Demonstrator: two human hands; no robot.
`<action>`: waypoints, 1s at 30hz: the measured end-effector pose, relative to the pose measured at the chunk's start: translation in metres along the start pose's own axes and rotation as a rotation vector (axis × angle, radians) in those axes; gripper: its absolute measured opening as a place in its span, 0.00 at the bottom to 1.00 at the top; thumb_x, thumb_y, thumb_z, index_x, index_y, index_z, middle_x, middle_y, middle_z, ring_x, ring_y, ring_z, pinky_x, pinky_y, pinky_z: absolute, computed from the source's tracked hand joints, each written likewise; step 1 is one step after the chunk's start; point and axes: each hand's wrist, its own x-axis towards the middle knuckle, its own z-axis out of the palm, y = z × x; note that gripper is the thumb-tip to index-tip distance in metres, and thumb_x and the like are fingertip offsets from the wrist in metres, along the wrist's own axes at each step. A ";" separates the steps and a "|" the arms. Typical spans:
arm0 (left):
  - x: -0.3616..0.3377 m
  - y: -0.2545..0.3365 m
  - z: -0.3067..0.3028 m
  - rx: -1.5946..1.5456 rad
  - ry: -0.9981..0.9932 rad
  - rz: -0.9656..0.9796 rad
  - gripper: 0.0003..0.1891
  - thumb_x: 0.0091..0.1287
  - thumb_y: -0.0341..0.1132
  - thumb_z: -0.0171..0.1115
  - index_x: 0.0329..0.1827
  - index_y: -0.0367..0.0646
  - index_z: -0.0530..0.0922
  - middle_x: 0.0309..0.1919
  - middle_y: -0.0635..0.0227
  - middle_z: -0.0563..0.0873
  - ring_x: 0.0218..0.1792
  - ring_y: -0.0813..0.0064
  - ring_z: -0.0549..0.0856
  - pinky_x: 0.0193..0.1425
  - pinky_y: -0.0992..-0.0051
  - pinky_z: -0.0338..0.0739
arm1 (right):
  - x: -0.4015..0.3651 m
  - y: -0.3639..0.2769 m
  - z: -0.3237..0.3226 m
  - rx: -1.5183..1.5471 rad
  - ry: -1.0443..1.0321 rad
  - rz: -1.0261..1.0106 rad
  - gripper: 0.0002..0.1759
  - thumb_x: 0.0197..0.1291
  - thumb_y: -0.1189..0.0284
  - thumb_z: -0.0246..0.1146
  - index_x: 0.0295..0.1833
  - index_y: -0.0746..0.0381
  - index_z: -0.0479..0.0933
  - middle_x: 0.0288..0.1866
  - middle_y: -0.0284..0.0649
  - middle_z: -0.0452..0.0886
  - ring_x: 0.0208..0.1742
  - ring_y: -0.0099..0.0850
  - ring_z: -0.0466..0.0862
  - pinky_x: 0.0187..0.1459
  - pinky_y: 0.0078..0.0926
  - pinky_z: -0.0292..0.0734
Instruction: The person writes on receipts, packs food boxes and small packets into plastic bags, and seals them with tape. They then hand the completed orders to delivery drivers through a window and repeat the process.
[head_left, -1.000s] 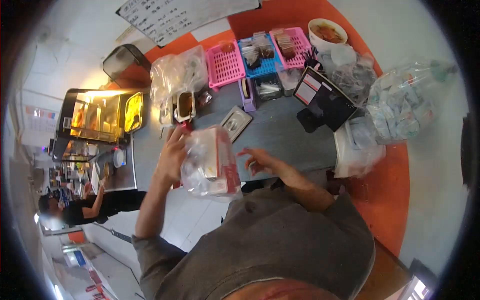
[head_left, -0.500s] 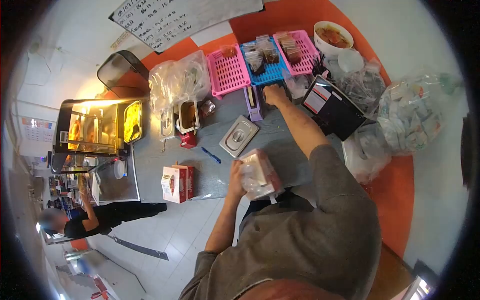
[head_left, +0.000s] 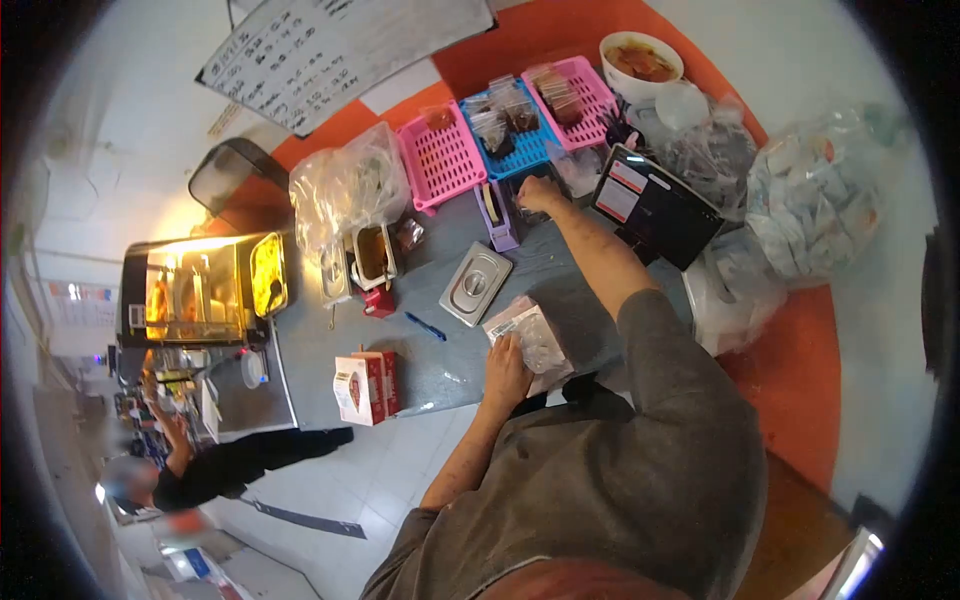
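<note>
My left hand (head_left: 508, 372) is at the counter's near edge, its fingers bent over a clear plastic bag (head_left: 543, 350) with pale and reddish contents. What exactly is inside the bag cannot be made out. With the arm stretched forward, my right hand (head_left: 540, 195) is closed over a small dark container (head_left: 522, 184) below the blue basket. Its fingertips and anything in them are hidden. Just left of that hand stands a purple tape dispenser (head_left: 497, 217). A steel lid (head_left: 476, 284) lies between my two hands.
Left on the grey counter are a red-and-white box (head_left: 362, 388), a blue pen (head_left: 425, 326) and a steel pan (head_left: 374, 254). Pink (head_left: 442, 158) and blue baskets (head_left: 510, 125) line the back. A black tablet (head_left: 655, 208) stands right. Another person (head_left: 240, 462) is at far left.
My left hand has shifted right and higher onto the bag, which now looks flatter on the counter. My right hand stays over the dark container. The whole view has tilted slightly.
</note>
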 end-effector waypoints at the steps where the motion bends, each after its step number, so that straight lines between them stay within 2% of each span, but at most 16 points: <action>1: 0.000 -0.005 0.003 0.014 -0.013 0.019 0.24 0.47 0.29 0.62 0.50 0.31 0.69 0.45 0.48 0.76 0.49 0.47 0.74 0.48 0.55 0.69 | -0.002 -0.004 -0.001 -0.098 -0.029 0.006 0.20 0.51 0.62 0.61 0.49 0.57 0.82 0.57 0.50 0.78 0.67 0.52 0.67 0.65 0.50 0.62; 3: -0.001 -0.009 0.006 -0.005 0.109 0.119 0.23 0.49 0.31 0.63 0.48 0.31 0.69 0.42 0.47 0.76 0.46 0.46 0.74 0.47 0.55 0.68 | -0.010 -0.012 0.001 -0.297 -0.042 -0.012 0.24 0.51 0.67 0.59 0.55 0.64 0.77 0.63 0.48 0.74 0.70 0.51 0.65 0.68 0.50 0.59; 7: 0.000 -0.005 0.004 -0.005 0.013 0.055 0.22 0.53 0.32 0.62 0.49 0.31 0.69 0.41 0.47 0.76 0.44 0.44 0.74 0.46 0.54 0.67 | -0.018 -0.011 0.009 -0.375 -0.068 -0.069 0.33 0.53 0.65 0.60 0.64 0.70 0.66 0.71 0.52 0.62 0.72 0.51 0.58 0.65 0.49 0.62; 9: 0.000 -0.007 0.006 -0.019 0.086 0.107 0.20 0.58 0.33 0.60 0.50 0.30 0.69 0.40 0.46 0.76 0.43 0.44 0.74 0.45 0.53 0.67 | -0.015 -0.014 0.012 -0.354 0.050 -0.005 0.30 0.51 0.63 0.62 0.58 0.69 0.73 0.66 0.54 0.69 0.70 0.52 0.62 0.66 0.49 0.61; 12: -0.002 -0.015 0.013 0.008 0.192 0.206 0.19 0.61 0.33 0.59 0.51 0.30 0.69 0.39 0.45 0.76 0.41 0.43 0.74 0.43 0.52 0.66 | -0.010 -0.015 0.000 -0.192 -0.022 -0.081 0.25 0.48 0.61 0.65 0.46 0.70 0.80 0.53 0.56 0.79 0.60 0.50 0.76 0.60 0.44 0.69; 13: -0.002 -0.020 0.011 0.006 0.181 0.213 0.19 0.61 0.33 0.59 0.51 0.30 0.69 0.39 0.45 0.76 0.41 0.43 0.74 0.43 0.52 0.66 | -0.001 -0.008 0.007 -0.185 -0.019 -0.071 0.25 0.48 0.61 0.65 0.46 0.70 0.80 0.53 0.56 0.79 0.60 0.50 0.76 0.60 0.44 0.69; 15: -0.002 -0.031 -0.001 -0.169 -0.076 0.213 0.12 0.60 0.32 0.57 0.45 0.37 0.78 0.43 0.47 0.81 0.48 0.43 0.77 0.54 0.54 0.70 | 0.006 -0.002 0.020 -0.119 0.128 -0.201 0.20 0.44 0.60 0.67 0.34 0.68 0.82 0.38 0.55 0.83 0.45 0.48 0.84 0.50 0.39 0.77; 18: -0.003 -0.029 -0.010 -0.291 -0.110 0.140 0.13 0.58 0.28 0.55 0.45 0.40 0.80 0.45 0.50 0.81 0.51 0.45 0.76 0.56 0.56 0.70 | -0.003 0.000 0.019 0.047 0.260 -0.258 0.16 0.44 0.61 0.66 0.28 0.64 0.81 0.32 0.53 0.83 0.37 0.46 0.84 0.42 0.40 0.79; 19: -0.006 -0.028 -0.011 -0.185 -0.037 0.192 0.11 0.56 0.28 0.57 0.42 0.39 0.81 0.44 0.52 0.83 0.48 0.48 0.80 0.52 0.59 0.74 | -0.009 -0.002 0.020 0.108 0.403 -0.292 0.13 0.47 0.63 0.65 0.30 0.63 0.80 0.31 0.51 0.83 0.35 0.48 0.83 0.40 0.44 0.77; 20: -0.006 -0.029 -0.013 -0.196 -0.037 0.196 0.11 0.56 0.28 0.57 0.42 0.39 0.81 0.44 0.52 0.83 0.48 0.48 0.80 0.52 0.59 0.74 | -0.017 -0.002 0.019 0.097 0.405 -0.286 0.13 0.47 0.63 0.65 0.30 0.63 0.80 0.31 0.51 0.83 0.35 0.48 0.83 0.40 0.44 0.77; 22: -0.004 -0.025 -0.017 -0.367 -0.046 0.134 0.12 0.54 0.24 0.60 0.42 0.35 0.80 0.40 0.50 0.83 0.43 0.47 0.82 0.46 0.62 0.77 | -0.044 -0.003 0.012 0.221 0.588 -0.218 0.12 0.49 0.66 0.64 0.35 0.63 0.78 0.31 0.51 0.82 0.35 0.51 0.82 0.39 0.46 0.76; 23: -0.003 -0.020 -0.020 -0.331 0.028 0.205 0.12 0.51 0.22 0.60 0.39 0.37 0.82 0.39 0.52 0.85 0.41 0.51 0.84 0.44 0.64 0.79 | -0.056 -0.001 0.009 0.151 0.641 -0.207 0.11 0.52 0.70 0.63 0.39 0.65 0.76 0.31 0.49 0.83 0.29 0.44 0.83 0.32 0.40 0.77; 24: -0.003 -0.020 -0.019 -0.348 0.027 0.213 0.12 0.51 0.22 0.60 0.39 0.37 0.82 0.39 0.52 0.85 0.41 0.51 0.84 0.44 0.64 0.79 | -0.077 0.002 0.008 0.135 0.645 -0.199 0.11 0.52 0.70 0.63 0.39 0.65 0.76 0.31 0.49 0.83 0.29 0.44 0.83 0.32 0.40 0.77; 26: -0.004 -0.023 -0.019 -0.228 0.009 0.185 0.15 0.49 0.21 0.60 0.40 0.40 0.82 0.38 0.54 0.84 0.40 0.53 0.84 0.45 0.63 0.78 | -0.142 -0.004 -0.001 0.767 0.178 -0.325 0.08 0.57 0.72 0.62 0.39 0.66 0.77 0.29 0.43 0.83 0.22 0.33 0.82 0.24 0.30 0.76; 28: -0.003 -0.010 -0.031 -0.171 0.032 0.217 0.17 0.47 0.21 0.59 0.41 0.42 0.83 0.36 0.55 0.84 0.39 0.54 0.84 0.44 0.62 0.78 | -0.208 -0.015 -0.006 0.693 -0.121 -0.476 0.08 0.61 0.74 0.59 0.41 0.69 0.77 0.28 0.39 0.82 0.18 0.24 0.79 0.19 0.22 0.73; 30: 0.002 0.011 -0.045 0.156 0.266 0.408 0.19 0.45 0.20 0.58 0.41 0.42 0.83 0.34 0.56 0.84 0.38 0.53 0.83 0.44 0.62 0.77 | -0.255 -0.016 -0.004 0.583 -0.426 -0.477 0.09 0.62 0.74 0.58 0.42 0.69 0.78 0.28 0.40 0.83 0.19 0.24 0.80 0.20 0.22 0.73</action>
